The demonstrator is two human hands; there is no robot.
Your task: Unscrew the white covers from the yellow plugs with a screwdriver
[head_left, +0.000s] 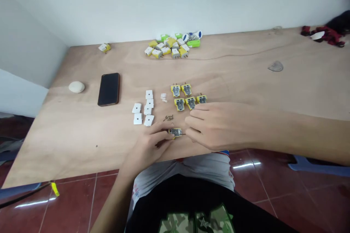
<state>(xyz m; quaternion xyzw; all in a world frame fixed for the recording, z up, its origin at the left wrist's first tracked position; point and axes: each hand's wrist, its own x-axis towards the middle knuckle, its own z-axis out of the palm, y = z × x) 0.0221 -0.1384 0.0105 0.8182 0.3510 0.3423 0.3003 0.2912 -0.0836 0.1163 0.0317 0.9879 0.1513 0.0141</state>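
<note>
My left hand is closed on an opened yellow plug half at the table's front edge, its grey inside facing up. Close by on the right is my right hand, its fingers curled shut. A thin dark rod shows between the plug half and these fingers; whether it is a plug pin or a tool I cannot tell. Small brass screws lie just beyond my left fingertips. Several more yellow plug halves sit past my right hand, pins pointing away. White plug covers lie to the left, beside small white clips.
At the back, against the wall, is a pile of assembled plugs. A phone, a white egg-shaped object and a single plug are on the left. On the right lies a flat grey piece; red-and-black cloth is beyond.
</note>
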